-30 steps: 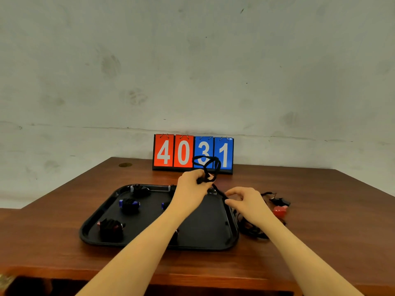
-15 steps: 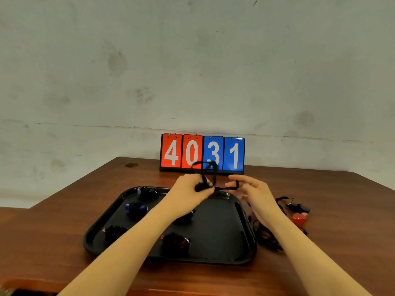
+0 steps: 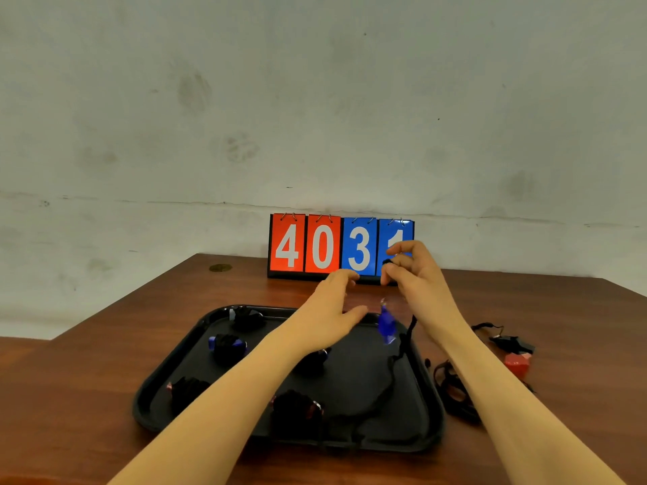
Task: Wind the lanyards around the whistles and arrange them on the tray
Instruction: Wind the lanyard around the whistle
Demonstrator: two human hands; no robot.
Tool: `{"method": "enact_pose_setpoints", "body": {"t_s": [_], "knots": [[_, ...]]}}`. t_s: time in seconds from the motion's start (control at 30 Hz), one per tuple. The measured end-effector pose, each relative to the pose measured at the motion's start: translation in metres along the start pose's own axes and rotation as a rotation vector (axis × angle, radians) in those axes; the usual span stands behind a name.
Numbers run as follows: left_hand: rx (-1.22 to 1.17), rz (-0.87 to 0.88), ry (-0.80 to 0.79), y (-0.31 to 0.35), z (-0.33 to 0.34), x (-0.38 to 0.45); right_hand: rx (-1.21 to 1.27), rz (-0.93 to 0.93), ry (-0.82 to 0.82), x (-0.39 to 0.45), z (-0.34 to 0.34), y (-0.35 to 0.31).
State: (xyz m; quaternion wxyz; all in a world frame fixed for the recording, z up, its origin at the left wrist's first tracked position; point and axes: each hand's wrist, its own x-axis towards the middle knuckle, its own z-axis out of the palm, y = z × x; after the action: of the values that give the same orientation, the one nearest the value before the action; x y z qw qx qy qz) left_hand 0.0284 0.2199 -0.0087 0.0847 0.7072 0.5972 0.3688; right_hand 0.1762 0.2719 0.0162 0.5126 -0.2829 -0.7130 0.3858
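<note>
Head view looks forward and down, seemingly close over the table (image 3: 140, 344).

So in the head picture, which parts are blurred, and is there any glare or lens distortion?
Head view: the dangling blue whistle is smeared by motion blur; the scoreboard digits stay sharp. No strong glare: soft, even light, with faint sheen on the black tray rim. Wide-angle lens bends the wall seam and stretches the forearms near the bottom edge.

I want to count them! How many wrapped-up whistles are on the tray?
5: back left, left middle, front left, front middle, and one half hidden by the left arm. More could hide under the arms.
</note>
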Motion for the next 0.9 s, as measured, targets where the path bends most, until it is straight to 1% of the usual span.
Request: {"method": "enact_pose_setpoints", "body": {"t_s": [0.07, 0.13, 0.23, 0.3, 0.37, 0.43, 0.47, 0.6, 0.67, 0.73, 0.83, 0.9], "knots": [[-0.016, -0.031, -0.021, 0.001, 0.005, 0.009, -0.004, -0.046, 0.000, 0.002, 0.003, 0.001], [-0.050, -0.058, -0.054, 0.002, 0.009, 0.015, 0.044, -0.086, 0.014, 0.003, 0.005, 0.004], [-0.032, -0.070, -0.093, -0.001, 0.014, 0.020, 0.107, -0.131, 0.060, 0.008, 0.006, 0.007], [-0.035, -0.062, -0.077, -0.006, 0.015, 0.020, 0.098, -0.162, 0.117, 0.013, 0.006, 0.010], [-0.012, -0.054, -0.065, -0.009, 0.013, 0.019, 0.035, -0.180, 0.230, 0.016, 0.006, 0.018], [0.024, -0.039, -0.057, -0.010, 0.009, 0.019, -0.097, -0.176, 0.339, 0.016, 0.004, 0.028], [0.048, -0.029, -0.050, -0.010, 0.006, 0.018, -0.173, -0.170, 0.363, 0.016, 0.004, 0.033], [0.110, 0.010, -0.009, -0.016, -0.005, 0.019, -0.455, -0.099, 0.342, 0.020, -0.002, 0.042], [0.055, -0.002, -0.023, -0.020, -0.008, 0.017, -0.521, -0.093, 0.323, 0.020, -0.004, 0.044], [0.009, -0.036, -0.056, -0.026, -0.008, 0.015, -0.586, -0.132, 0.317, 0.020, -0.005, 0.046], [0.019, -0.049, -0.102, -0.031, -0.008, 0.012, -0.630, -0.152, 0.305, 0.020, -0.004, 0.044], [0.016, -0.031, -0.082, -0.031, -0.012, 0.010, -0.648, -0.162, 0.277, 0.021, -0.004, 0.043]]}}
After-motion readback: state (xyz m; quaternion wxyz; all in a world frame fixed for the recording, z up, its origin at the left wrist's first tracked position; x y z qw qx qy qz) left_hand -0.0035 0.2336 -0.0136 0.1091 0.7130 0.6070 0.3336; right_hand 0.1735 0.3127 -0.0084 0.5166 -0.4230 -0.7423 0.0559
